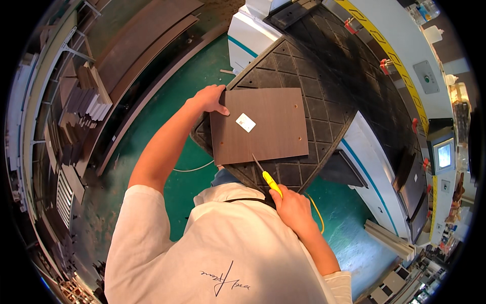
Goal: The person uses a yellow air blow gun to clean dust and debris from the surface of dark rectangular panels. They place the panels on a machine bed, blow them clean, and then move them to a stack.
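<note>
A brown wood-grain panel (273, 126) with a white label (246, 122) and several small holes lies on a black ribbed table top (324, 101). My left hand (208, 99) grips the panel's far left corner, its thumb on the face and its fingers at the edge. In my right hand (293, 205), close to my waist, is a yellow-handled tool (272, 183) with a slim, pointed metal blade. The blade's tip is at the panel's near edge; whether it touches cannot be made out.
Stacked brown boards (83, 99) and long panels (142, 30) lie on the left. A white machine (377, 167) with red clamps (386, 66) and a small screen (444, 154) stands on the right. A yellow hose (319, 215) lies on the green floor.
</note>
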Demonstrator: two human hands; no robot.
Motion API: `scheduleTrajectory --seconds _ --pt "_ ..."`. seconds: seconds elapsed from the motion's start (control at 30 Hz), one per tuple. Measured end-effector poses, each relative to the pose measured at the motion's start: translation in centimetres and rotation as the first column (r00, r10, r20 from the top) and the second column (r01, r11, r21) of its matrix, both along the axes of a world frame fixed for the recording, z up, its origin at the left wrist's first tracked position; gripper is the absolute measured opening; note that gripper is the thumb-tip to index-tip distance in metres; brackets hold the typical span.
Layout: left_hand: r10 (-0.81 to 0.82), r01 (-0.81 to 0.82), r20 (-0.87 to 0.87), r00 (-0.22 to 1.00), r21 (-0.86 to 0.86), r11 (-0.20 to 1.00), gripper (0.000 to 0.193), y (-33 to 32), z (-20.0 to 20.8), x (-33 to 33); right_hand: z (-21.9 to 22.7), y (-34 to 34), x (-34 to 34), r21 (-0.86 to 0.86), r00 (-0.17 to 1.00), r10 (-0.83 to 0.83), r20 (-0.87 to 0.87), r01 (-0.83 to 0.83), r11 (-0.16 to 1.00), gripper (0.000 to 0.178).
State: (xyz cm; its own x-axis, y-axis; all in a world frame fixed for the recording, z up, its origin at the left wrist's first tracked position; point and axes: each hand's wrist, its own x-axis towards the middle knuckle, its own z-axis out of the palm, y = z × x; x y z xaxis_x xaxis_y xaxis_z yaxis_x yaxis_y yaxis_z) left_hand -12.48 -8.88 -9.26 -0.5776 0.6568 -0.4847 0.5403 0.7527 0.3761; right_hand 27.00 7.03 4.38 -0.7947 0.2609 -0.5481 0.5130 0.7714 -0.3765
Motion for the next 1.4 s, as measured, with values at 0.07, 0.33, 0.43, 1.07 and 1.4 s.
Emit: scheduleTrajectory --seconds 0.07,0.33,0.43,1.07,1.4 --pt "0.007 -0.007 -0.01 1.0 0.009 1.0 0.103 0.1 0.2 0.1 0.2 -0.1 0.2 0.011 1.0 -0.001 0.013 0.001 1.0 0.043" --pt "-0.005 0.005 -0.008 1.0 -0.061 0.998 0.108 0.5 0.9 0.0 0.1 -0.4 0.6 0.022 1.0 -0.02 -0.005 0.02 1.0 0.049" --pt "-0.019 0.018 -0.002 1.0 -0.062 0.998 0.109 0.6 1.7 0.2 1.5 0.8 -1.3 -0.197 0.994 -0.105 -0.02 0.099 0.975 0.048" --pt "-0.38 0.462 -0.3 0.875 0.277 0.843 0.051 -5.4 18.4 18.3 11.2 8.1 12.6 -0.694 0.961 -0.142 0.238 0.27 0.668 0.045" --pt "-0.342 0.373 -0.198 0.918 0.146 0.916 0.08 -5.9 12.9 23.2 11.3 5.6 11.6 -0.173 0.974 -0.223 -0.029 0.215 0.961 0.039"
